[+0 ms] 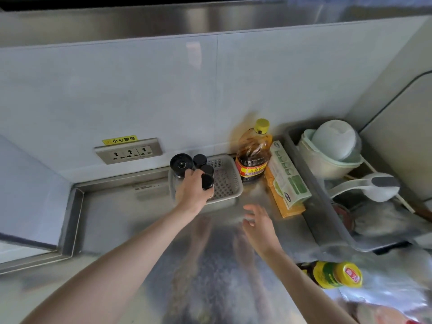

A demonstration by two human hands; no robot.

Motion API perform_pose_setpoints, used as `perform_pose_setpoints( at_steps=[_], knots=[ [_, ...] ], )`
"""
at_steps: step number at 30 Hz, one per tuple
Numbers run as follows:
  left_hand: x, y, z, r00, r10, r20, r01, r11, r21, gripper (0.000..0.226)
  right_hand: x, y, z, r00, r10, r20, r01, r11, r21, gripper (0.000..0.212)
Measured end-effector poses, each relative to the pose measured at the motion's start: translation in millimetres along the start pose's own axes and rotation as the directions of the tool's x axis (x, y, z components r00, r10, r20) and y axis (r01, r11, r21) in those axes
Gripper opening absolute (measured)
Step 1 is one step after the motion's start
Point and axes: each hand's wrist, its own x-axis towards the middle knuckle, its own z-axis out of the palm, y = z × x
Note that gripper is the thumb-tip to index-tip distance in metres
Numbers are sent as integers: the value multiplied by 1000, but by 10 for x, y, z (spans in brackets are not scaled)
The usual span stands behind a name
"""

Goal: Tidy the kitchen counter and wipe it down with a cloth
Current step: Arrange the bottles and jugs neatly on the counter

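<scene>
Left hand (192,191) grasping black-capped jar (207,182) over tray (230,181) at wall; right hand (258,222) released above counter (131,220). Probably glass: rigid, slick, breakable, best gripped around body

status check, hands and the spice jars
Left hand grips black-capped jar at grey basket. Right hand open, hovering over counter. Oil bottle beside basket.

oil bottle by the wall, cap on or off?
On. The oil bottle stands upright against the wall with its yellow cap seated on the neck.
</scene>
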Motion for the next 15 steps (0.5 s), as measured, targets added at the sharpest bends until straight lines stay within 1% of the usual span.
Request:
perform_pose_setpoints(
  at_steps=[3, 6, 8, 11, 15],
  knots=[
    [40, 1, 47, 1000, 18, 1, -18, 996, 88, 37, 35, -21, -6, 1000, -4, 18, 3, 1000, 9, 38],
    [89, -22, 107, 990, 136, -29, -118, 932, 344, 39, 93, -73, 14, 999, -24, 39, 23, 1000, 8, 40],
    [96, -42, 141, 985, 169, -35, -138, 895, 424, 40, 167, -127, 37, 998, -43, 44, 43, 999, 0, 39],
    [82, -82, 196, 983, 175, -60, -129, 882, 453, 40, 351, -250, 80, 996, -70, 62, 71, 997, -16, 38],
    [98, -195, 226, 981, 160, -108, -106, 913, 393, 40, 751, -580, 157, 992, -92, 86, 93, 996, -15, 41]
  ],
)
